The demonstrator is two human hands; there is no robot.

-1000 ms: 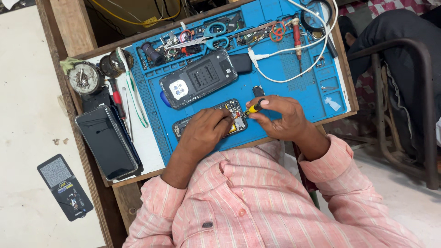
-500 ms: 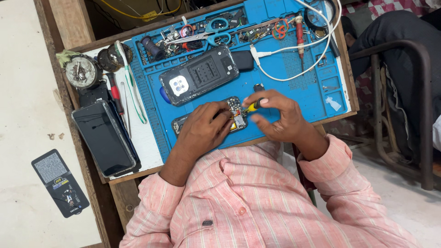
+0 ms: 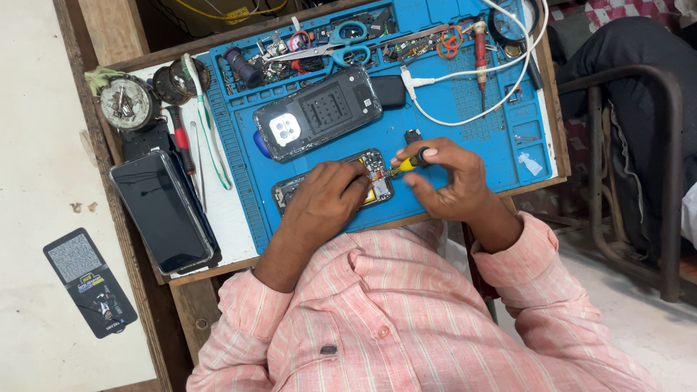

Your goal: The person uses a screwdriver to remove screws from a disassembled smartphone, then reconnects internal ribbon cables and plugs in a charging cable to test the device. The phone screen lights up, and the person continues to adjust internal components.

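An opened phone [image 3: 330, 187], its circuit board exposed, lies near the front edge of a blue work mat [image 3: 472, 145]. The left hand [image 3: 327, 203] rests flat on it, fingers together, pinning it down. The right hand [image 3: 446, 178] pinches a small yellow-handled screwdriver [image 3: 406, 163], tip on the board. Just behind lies a detached phone back cover [image 3: 317, 112]; scissors [image 3: 334, 40] and a white cable [image 3: 479, 94] lie farther back.

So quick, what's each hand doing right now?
Left hand: pressed down on the opened phone, steadying it.
Right hand: closed on a small yellow screwdriver, tip at the phone.
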